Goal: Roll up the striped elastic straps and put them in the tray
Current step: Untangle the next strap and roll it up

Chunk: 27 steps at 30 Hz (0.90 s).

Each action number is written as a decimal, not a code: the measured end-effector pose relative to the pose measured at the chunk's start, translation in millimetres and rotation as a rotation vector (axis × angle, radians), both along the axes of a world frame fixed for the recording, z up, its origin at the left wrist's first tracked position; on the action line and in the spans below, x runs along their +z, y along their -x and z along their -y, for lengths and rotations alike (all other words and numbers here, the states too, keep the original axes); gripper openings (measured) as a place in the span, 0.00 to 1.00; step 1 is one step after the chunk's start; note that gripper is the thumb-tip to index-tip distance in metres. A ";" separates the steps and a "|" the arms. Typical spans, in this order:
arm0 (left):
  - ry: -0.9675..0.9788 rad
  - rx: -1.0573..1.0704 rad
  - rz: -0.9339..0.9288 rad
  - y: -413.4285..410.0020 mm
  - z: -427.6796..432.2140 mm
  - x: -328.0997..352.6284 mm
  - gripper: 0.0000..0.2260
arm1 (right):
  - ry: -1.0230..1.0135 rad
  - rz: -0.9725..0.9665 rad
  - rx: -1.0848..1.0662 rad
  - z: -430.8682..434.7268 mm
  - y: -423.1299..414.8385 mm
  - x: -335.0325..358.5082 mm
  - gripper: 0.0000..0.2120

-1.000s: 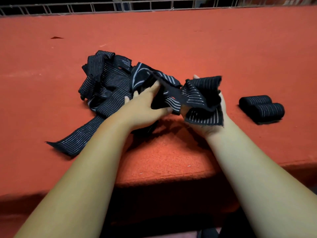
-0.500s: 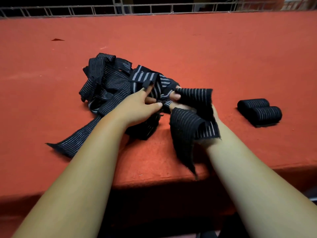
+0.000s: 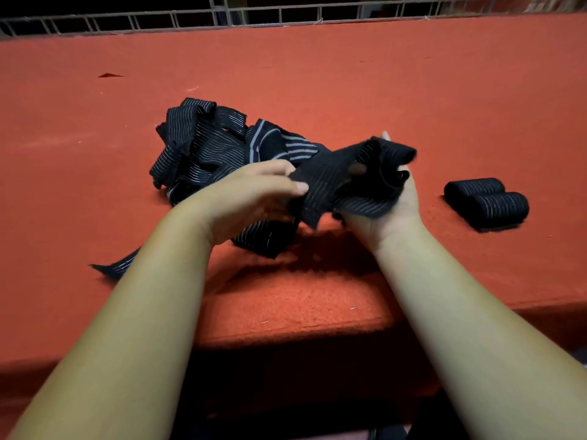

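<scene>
Closest to me is the front edge of the red tabletop (image 3: 301,312). Just above it, both my hands are up off the surface working one strap (image 3: 327,182). My left hand (image 3: 251,195) has it pinched by the edge between thumb and fingers (image 3: 276,168). My right hand (image 3: 394,211) is palm-up and cupped round the bunched-up end, with the fingers curled over the far side of it. The strap spans the gap between the two hands. Honestly it's just a dark wad in my right palm, so I can't say if that's the start of a proper roll or only a crumple.

I reckon I'm right at the beginning of rolling this one, sorting out the end and getting it flat. The next move needs the twist taken out and the end folded tight on itself. After that, the left hand feeds strap with a bit of tension while the right turns the roll.

Further back on the left is the loose pile (image 3: 203,154) of straps, with one tail (image 3: 109,268) trailing toward me. Off to the right, well apart from the pile, two finished rolls (image 3: 486,201) lie side by side, touching. There's no tray in sight from here, so those two need moving at some point as well. Along the far edge runs a wire rail (image 3: 286,15).
</scene>
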<state>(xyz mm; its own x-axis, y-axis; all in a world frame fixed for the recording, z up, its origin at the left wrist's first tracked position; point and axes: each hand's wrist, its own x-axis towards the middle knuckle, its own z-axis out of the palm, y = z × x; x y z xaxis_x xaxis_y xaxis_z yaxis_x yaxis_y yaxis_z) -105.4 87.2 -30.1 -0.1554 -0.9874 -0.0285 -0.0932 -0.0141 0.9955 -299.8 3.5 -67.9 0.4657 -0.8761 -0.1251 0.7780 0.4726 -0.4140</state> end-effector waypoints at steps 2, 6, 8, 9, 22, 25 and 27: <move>-0.028 0.019 -0.002 -4.0 -5.0 2.1 0.07 | 0.036 0.067 0.012 -2.6 0.2 10.5 0.17; 0.021 0.307 -0.141 -7.2 -1.4 4.2 0.14 | 0.129 -0.064 0.053 1.8 2.9 6.4 0.16; 0.113 0.510 -0.238 -10.4 5.3 3.8 0.17 | 0.190 -0.225 0.100 4.9 2.7 5.9 0.14; 0.165 0.601 -0.271 -12.9 8.9 3.2 0.18 | 0.238 -0.322 0.147 3.7 4.4 9.1 0.14; 0.178 0.522 -0.315 -3.1 9.2 1.8 0.07 | 0.574 -1.146 0.687 -9.9 12.9 14.5 0.45; 0.122 0.479 -0.277 2.4 10.9 -0.4 0.09 | 0.644 -1.016 0.674 -11.6 7.5 16.3 0.39; 0.106 0.489 -0.213 4.6 11.4 -2.6 0.06 | 0.638 -0.895 0.612 -11.7 3.1 15.2 0.33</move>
